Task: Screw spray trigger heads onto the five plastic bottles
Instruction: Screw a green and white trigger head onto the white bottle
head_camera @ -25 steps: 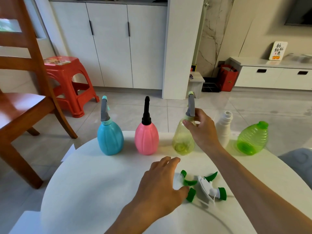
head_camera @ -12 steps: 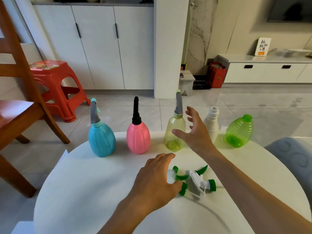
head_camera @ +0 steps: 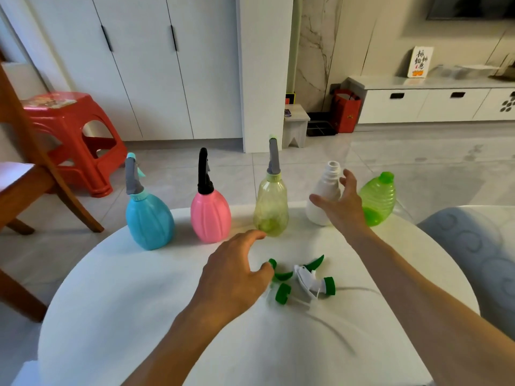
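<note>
Standing in a row at the far edge of the round white table [head_camera: 111, 316]: blue bottle [head_camera: 149, 220], pink bottle [head_camera: 211, 217] and yellow bottle [head_camera: 271, 208], each already wearing a spray head; then white bottle [head_camera: 320, 201] with bare open neck, and green bottle [head_camera: 380, 200]. Lying near the middle: two loose green-and-white trigger heads [head_camera: 302, 280]. Hovering right beside the white bottle: right hand [head_camera: 338, 204], fingers spread, holding nothing. Resting on the left trigger head: left hand [head_camera: 237, 274], fingers loose, not clamped.
</note>
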`<act>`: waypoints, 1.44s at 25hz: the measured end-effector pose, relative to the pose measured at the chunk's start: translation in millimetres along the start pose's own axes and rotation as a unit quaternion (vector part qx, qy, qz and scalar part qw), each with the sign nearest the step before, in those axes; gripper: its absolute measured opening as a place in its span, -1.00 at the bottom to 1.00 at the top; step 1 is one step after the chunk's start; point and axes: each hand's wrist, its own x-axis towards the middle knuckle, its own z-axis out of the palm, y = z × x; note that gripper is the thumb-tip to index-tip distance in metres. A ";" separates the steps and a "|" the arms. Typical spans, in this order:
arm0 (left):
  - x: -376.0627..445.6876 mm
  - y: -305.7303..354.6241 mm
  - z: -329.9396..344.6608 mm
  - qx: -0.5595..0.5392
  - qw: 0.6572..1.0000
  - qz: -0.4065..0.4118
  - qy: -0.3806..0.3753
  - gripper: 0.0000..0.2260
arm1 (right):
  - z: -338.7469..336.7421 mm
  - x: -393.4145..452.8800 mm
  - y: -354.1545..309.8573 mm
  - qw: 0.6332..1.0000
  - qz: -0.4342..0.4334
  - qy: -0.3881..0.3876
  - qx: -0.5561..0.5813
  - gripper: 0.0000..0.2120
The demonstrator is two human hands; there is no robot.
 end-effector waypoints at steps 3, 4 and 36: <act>2.6 4.2 6.5 -0.005 1.000 0.002 0.001 -0.55 | -1.5 7.9 6.1 1.000 -0.005 -0.010 0.017 -0.34; 3.1 5.5 7.9 -0.007 1.000 0.003 0.004 -0.56 | -2.6 8.8 7.7 1.000 0.001 -0.001 0.018 -0.39; -15.4 -40.8 -28.5 -0.019 0.999 0.017 0.027 -0.32 | 30.0 -174.8 -11.2 0.886 -0.223 -0.163 -0.372 -0.64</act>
